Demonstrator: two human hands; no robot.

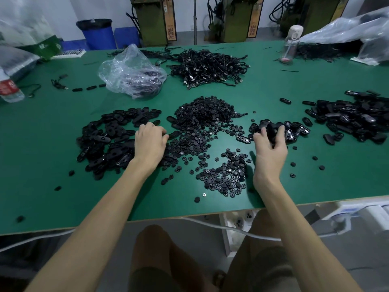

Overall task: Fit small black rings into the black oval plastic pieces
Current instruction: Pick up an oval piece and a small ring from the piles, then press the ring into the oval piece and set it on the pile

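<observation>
A heap of small black rings [205, 114] lies in the middle of the green table [52, 203], with a smaller patch of rings [226, 175] nearer me. Black oval plastic pieces [107, 138] are piled on the left. My left hand [149, 142] rests at that pile's right edge, fingers curled down toward the table; what they pinch is hidden. My right hand [270, 148] grips a black oval piece [271, 130] above a small group of oval pieces [294, 131]. One oval piece [243, 139] lies between the hands.
A larger pile of oval pieces [355, 119] sits at the right. Behind lie a tangle of black cables [208, 67], a clear plastic bag [131, 73], a water bottle [9, 89] at the left edge and a drinking bottle [291, 44]. Loose rings dot the near table.
</observation>
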